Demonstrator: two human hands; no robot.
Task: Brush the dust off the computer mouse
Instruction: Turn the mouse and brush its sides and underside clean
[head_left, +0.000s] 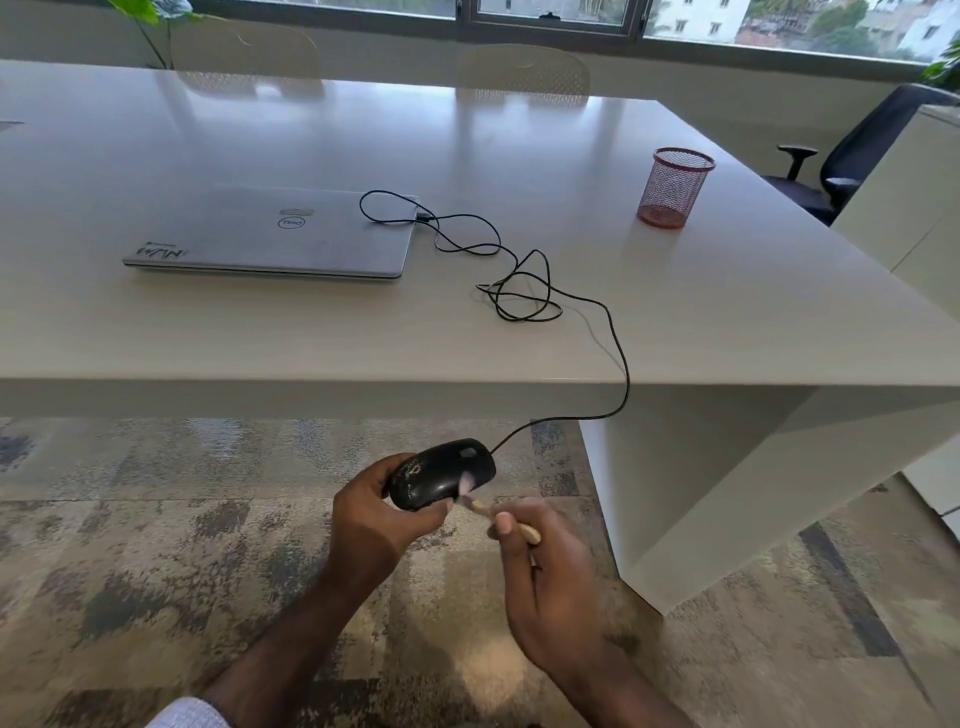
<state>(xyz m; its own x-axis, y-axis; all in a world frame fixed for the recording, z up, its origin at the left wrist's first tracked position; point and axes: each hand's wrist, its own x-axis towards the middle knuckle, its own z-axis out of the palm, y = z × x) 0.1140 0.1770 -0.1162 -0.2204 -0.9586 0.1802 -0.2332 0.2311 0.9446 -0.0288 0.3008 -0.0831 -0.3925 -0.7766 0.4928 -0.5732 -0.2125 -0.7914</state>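
My left hand grips a black wired computer mouse from its rear and underside, holding it in the air in front of the table edge. Pale dust marks show on the mouse's back. My right hand pinches a small wooden-handled brush, whose pale bristles touch the right side of the mouse. The brush looks blurred. The mouse's black cable runs up over the table edge, loops on the tabletop and reaches the laptop.
A shut silver laptop lies on the white table. A red mesh pen cup stands at the right. Chairs stand behind the table and a dark office chair at far right. Patterned carpet lies below.
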